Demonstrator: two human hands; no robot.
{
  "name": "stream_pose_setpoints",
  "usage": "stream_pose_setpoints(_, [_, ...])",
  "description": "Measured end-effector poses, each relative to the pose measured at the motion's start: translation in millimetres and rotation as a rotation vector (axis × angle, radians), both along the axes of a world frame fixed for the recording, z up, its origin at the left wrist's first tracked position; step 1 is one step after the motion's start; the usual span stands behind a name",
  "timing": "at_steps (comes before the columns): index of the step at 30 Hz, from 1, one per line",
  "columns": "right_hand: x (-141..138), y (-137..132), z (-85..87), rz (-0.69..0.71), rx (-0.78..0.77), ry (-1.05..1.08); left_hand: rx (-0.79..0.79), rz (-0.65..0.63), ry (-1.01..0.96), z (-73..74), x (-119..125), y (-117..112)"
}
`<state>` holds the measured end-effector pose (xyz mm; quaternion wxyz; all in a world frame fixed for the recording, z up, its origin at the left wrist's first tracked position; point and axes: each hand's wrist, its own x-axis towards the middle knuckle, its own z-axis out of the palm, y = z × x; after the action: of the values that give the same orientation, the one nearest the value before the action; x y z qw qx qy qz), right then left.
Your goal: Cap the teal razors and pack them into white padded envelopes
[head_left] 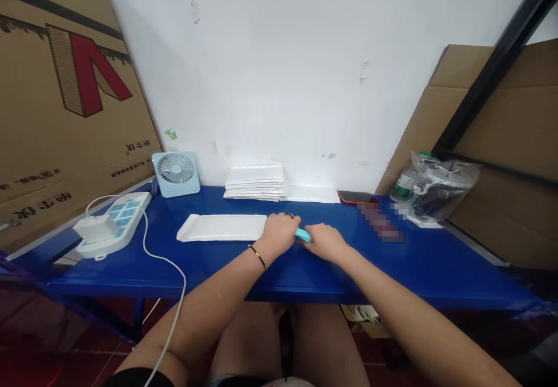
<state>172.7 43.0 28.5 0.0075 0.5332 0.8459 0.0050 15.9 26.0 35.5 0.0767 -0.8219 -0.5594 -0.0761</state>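
Note:
My left hand (280,231) rests on the blue table (218,262), fingers curled, at the right end of a flat white padded envelope (221,227). It touches a small turquoise object (303,235) that shows between both hands. My right hand (326,242) lies right beside it, fingers bent down over the same turquoise object. Most of that object is hidden under the hands, so its shape is unclear.
A stack of white envelopes (255,181) sits against the wall. A small blue fan (176,173) and a power strip (114,224) with a white charger and cable stand at left. A phone (354,197) and a plastic bag (436,186) lie at right. Cardboard boxes flank both sides.

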Motion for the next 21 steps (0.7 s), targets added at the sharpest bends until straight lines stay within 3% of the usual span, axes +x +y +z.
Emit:
stream_pose_setpoints(2, [10.8, 2.3, -0.3, -0.045, 0.025, -0.014, 0.058, 0.135, -0.016, -4.6, -16.5, -2.7])
stream_pose_setpoints(4, [22.8, 4.7, 1.1, -0.087, 0.038, -0.023, -0.008, 0.305, -0.015, -10.8, -32.8, -2.6])
stream_pose_setpoints(7, [35.7, 4.1, 4.1, -0.116, 0.048, -0.029, -0.154, 0.339, -0.013, -17.0, -49.3, -0.7])
stream_pose_setpoints(10, [43.4, -1.4, 7.2, -0.111, 0.063, -0.026, -0.165, 0.247, -0.006, -12.9, -58.1, -7.1])
stream_pose_setpoints(13, [54.1, -6.2, 10.4, -0.129, 0.074, -0.024, -0.175, 0.112, -0.018, -3.6, -67.6, -28.1])
stream_pose_setpoints(17, [73.9, -6.4, 14.0, -0.139, 0.097, -0.037, -0.372, -0.311, -0.178, 1.8, -87.4, -60.4])
stream_pose_setpoints(21, [86.6, -4.2, 15.2, -0.12, 0.128, -0.109, -0.496, -0.373, -0.248, 6.0, -106.5, -65.1])
